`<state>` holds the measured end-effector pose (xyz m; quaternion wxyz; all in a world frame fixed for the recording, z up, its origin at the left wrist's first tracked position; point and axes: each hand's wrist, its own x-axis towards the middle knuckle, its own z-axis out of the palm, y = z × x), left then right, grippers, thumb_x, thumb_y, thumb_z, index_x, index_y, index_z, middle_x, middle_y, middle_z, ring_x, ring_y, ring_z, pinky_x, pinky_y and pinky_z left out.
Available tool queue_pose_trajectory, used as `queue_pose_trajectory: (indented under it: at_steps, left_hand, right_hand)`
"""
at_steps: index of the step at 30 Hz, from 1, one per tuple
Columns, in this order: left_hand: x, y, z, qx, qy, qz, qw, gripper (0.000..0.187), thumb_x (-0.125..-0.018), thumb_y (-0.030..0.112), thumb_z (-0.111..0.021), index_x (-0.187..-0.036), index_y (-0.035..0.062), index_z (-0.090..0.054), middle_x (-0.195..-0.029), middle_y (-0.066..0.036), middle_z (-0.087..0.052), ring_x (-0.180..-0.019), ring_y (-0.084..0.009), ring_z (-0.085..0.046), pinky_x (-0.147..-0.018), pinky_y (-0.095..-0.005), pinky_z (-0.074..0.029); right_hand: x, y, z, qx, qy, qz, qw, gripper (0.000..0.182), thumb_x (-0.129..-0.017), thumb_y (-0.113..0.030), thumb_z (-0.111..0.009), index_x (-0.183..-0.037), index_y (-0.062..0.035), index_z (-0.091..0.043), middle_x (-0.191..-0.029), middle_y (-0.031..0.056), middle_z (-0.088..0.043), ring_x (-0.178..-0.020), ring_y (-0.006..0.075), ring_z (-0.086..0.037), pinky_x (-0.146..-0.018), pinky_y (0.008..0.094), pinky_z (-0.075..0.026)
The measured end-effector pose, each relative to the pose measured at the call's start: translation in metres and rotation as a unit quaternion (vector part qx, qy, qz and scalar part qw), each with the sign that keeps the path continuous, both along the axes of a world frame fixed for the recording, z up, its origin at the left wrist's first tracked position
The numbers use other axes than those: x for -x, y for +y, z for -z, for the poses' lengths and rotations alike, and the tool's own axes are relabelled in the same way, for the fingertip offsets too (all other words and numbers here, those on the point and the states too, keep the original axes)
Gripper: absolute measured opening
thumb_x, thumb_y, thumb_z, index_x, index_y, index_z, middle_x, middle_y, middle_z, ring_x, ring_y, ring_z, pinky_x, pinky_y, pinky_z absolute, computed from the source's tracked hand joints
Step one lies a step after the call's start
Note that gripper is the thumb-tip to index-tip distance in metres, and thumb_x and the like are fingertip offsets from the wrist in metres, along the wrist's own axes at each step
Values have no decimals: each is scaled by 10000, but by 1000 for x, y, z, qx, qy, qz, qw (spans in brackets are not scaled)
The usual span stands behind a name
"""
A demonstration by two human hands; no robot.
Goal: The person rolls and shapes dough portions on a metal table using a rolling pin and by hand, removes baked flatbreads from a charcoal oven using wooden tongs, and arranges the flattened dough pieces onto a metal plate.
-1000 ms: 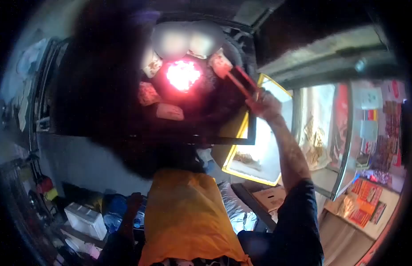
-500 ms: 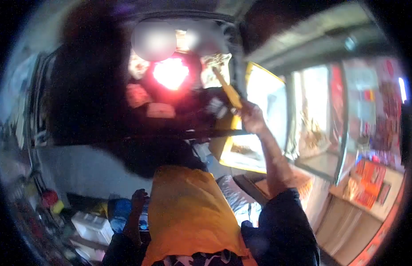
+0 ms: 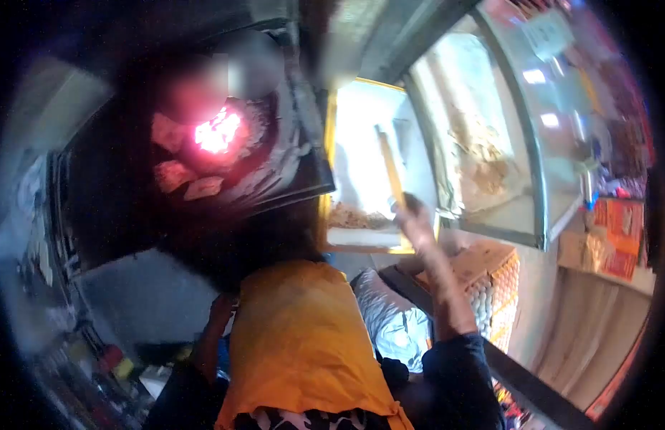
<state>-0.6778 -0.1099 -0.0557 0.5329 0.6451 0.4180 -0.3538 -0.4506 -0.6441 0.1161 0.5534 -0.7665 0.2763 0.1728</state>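
My right hand (image 3: 415, 218) is closed around a long, yellowish stick-like tool (image 3: 391, 161), which looks wooden. It reaches over a white bin with a yellow rim (image 3: 324, 226), where brown crumbs or bits (image 3: 357, 216) lie near the front. Glare hides what the tool's far end touches, if anything. My left hand (image 3: 222, 309) hangs low beside the left edge of my orange apron (image 3: 304, 337); its fingers are too dark to make out. Ahead to the left, embers (image 3: 218, 131) glow in a black stove, and several pale, flat pieces (image 3: 203, 188) lie around them.
To the right of the bin stands a glass case (image 3: 540, 179) holding brown pieces. Below it are a stack that looks like egg trays (image 3: 500, 294) and a grey plastic sack (image 3: 397, 322). Orange packets (image 3: 619, 229) sit on a wooden counter at far right. The stove's dark edge (image 3: 304, 192) borders the bin.
My right hand has moved the tool rightward from above the stove to over the bin. My view has turned right, so the stove sits further left. My left hand stays low beside the apron.
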Motion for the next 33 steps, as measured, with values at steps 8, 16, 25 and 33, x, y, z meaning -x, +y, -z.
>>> queue_pose_trajectory:
  at_steps: [8,16,25,33]
  left_hand:
    - [49,30,11,42,-58,-32,997,480,-977,448,-608,-1275,73,-570,-1063,-108,-639,-905,-202,-639,-787,-383,-529]
    - [138,55,75,164,-173,-313,919,405,-975,255,-617,-1289,4,-570,-1094,-174,-666,-856,-269,-689,-717,-422,-591]
    - [98,55,60,49,-5,-204,978,353,-961,291,-648,-1227,61,-604,-1066,-118,-673,-915,-230,-675,-724,-372,-562]
    - [-12,2,28,18,-37,15,999,323,-986,411,-575,-1130,126,-622,-943,-38,-690,-740,-141,-642,-577,-306,-483]
  right_hand:
    - [-50,197,-32,309,-185,-501,787,717,-849,-378,-717,-1373,46,-473,-1212,301,-613,-1024,415,-660,-890,491,-539]
    - [-122,319,20,475,-211,-622,585,467,-856,-294,-636,-1222,-27,-527,-1069,139,-623,-1021,306,-637,-848,447,-507]
    - [-87,221,-9,514,-331,-551,568,540,-897,-223,-573,-1384,-3,-501,-1107,139,-637,-977,276,-624,-830,430,-497]
    - [-20,-15,-101,728,-211,-310,574,563,-966,-244,-550,-1470,-37,-410,-1162,176,-636,-1005,328,-630,-871,526,-498]
